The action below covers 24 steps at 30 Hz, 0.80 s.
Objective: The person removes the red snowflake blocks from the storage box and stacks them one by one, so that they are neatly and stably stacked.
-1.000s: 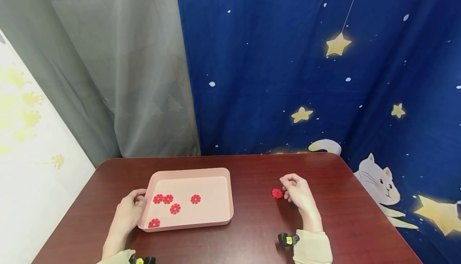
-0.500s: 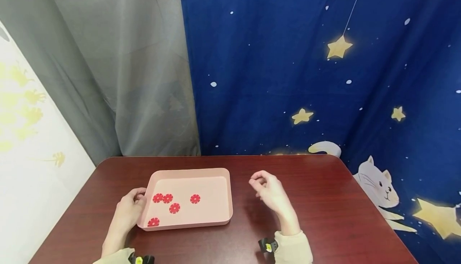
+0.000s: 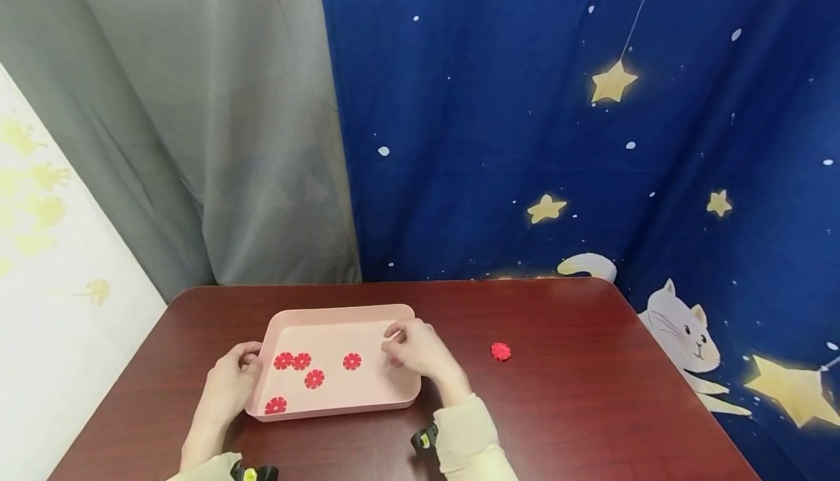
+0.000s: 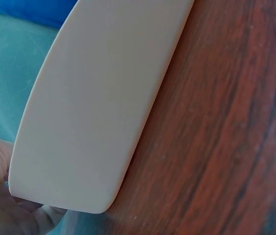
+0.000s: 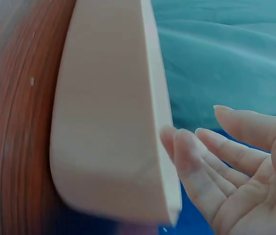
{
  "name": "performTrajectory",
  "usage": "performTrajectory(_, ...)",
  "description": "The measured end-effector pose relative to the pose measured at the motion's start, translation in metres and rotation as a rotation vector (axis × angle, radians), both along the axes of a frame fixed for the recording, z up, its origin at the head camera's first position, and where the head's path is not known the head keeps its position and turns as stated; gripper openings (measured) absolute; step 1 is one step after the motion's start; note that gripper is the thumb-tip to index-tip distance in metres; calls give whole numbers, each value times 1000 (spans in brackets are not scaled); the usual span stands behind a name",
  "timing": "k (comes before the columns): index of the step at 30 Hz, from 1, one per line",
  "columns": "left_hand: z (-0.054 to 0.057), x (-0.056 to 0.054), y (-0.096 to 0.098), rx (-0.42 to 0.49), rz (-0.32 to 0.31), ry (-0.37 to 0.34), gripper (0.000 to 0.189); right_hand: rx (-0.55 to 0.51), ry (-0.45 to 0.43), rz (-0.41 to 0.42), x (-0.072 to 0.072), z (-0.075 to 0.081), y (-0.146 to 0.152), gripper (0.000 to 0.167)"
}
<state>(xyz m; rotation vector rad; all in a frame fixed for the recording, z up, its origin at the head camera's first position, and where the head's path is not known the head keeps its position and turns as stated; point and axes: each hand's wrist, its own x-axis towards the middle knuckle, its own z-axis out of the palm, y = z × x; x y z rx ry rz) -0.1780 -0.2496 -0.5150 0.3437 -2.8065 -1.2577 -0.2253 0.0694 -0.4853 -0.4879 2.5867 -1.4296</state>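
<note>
At the left end of the shallow pink tray (image 3: pixel 374 397), my left hand (image 3: pixel 226 386) holds the side wall. The left wrist view shows its fingers (image 4: pixel 47 218) at the wall's corner. My right hand (image 3: pixel 423 357) is over the tray's right end. Its thumb (image 5: pixel 248 128) and fingers stand apart in the right wrist view, with nothing visible between them. Several notched red snowflake discs lie in the tray, among them a disc (image 3: pixel 351 361) right of the middle and another disc (image 3: pixel 275 405) in the near left corner.
One more red disc (image 3: pixel 501 351) lies on the brown table (image 3: pixel 558 393), right of the tray. Behind the table's far edge hang a grey curtain (image 3: pixel 275 138) and a blue star-printed curtain (image 3: pixel 459 138).
My right hand has moved left from beside the disc on the table to over the tray, briefly covering that disc on the way. My left hand stays at the tray's left end.
</note>
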Motion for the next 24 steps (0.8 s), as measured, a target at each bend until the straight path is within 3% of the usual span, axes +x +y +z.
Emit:
performTrajectory(5,-1,2,-1,1,5,-6,38,18,-90,54,-8,-5,-24,18)
performTrajectory(12,-1,-1,-3,-12,-10,11,38,102,-178,31,-17,-15,-54,24)
performTrajectory(19,-2,0,-5,-4,-9,-19,39,196,-175,-67,-21,-26,-72,29)
performTrajectory(24,-1,-1,-2,-4,-16,-2,39,254,-167,-92,-22,-25,-75,36)
